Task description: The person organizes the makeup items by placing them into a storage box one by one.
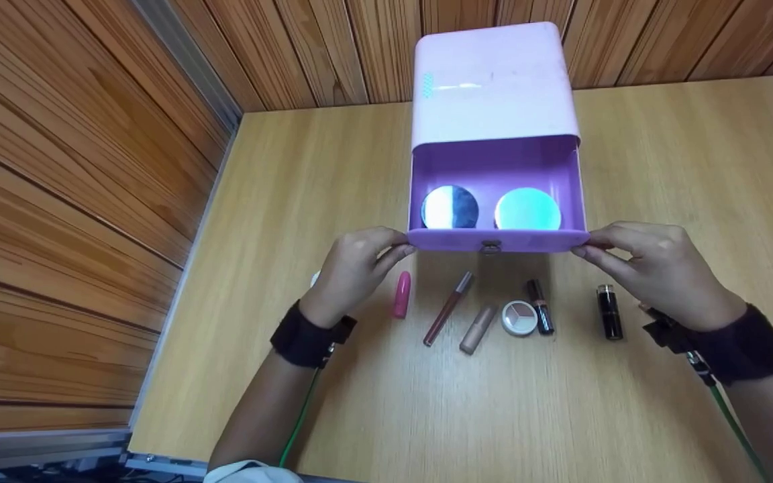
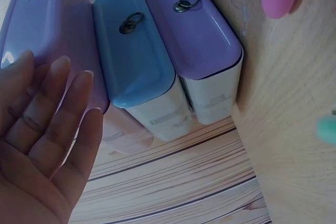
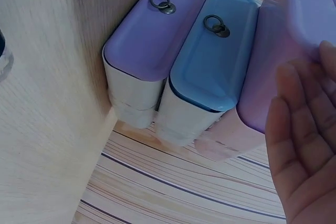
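The purple top drawer of a small cabinet is pulled out toward me, with a metal ring on its front. My left hand pinches the drawer's left front corner between thumb and fingers. At the opposite front corner, my right hand pinches it in the same way. Inside the drawer are two shiny round discs, a blue-and-white one at left and a turquoise one at right. Below it, a blue drawer and another purple drawer are closed.
On the table in front of the cabinet lie a pink tube, a dark red lip gloss, a mauve tube, a round three-coloured palette and two black tubes. Wooden panel walls stand left and behind.
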The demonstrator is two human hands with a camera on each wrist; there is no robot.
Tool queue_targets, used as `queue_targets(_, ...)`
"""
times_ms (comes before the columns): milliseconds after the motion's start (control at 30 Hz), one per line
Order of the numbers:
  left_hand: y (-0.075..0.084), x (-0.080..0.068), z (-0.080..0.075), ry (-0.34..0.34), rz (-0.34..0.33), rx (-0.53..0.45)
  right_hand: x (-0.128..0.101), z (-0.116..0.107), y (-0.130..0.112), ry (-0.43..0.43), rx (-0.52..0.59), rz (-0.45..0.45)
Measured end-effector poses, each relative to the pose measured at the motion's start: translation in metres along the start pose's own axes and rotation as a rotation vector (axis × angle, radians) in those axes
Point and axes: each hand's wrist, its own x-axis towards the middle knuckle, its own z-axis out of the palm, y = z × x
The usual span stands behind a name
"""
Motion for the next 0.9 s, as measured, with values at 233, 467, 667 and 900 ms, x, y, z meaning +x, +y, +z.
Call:
queue_targets(233, 0.001, 0.003, 0.0, 0.029, 0.051, 0.022, 0.005, -0.003, 0.003, 0.022, 0.03, -0.057)
queue_targets(467, 0.002, 0.011, -0.004, 0.058, 0.084, 0.02, 0.017, -0.008, 0.007, 0.053, 0.015, -0.091)
queue_targets(667, -0.002, 0.019, -0.004, 0.058, 0.042, 0.026, 0.026, -0.007, 0.011, 0.061, -0.011, -0.083)
queue_targets(900, -0.009, 0.024, -0.001, 0.027, -0.026, 0.026, 0.031, 0.001, 0.017, 0.08, -0.012, -0.05)
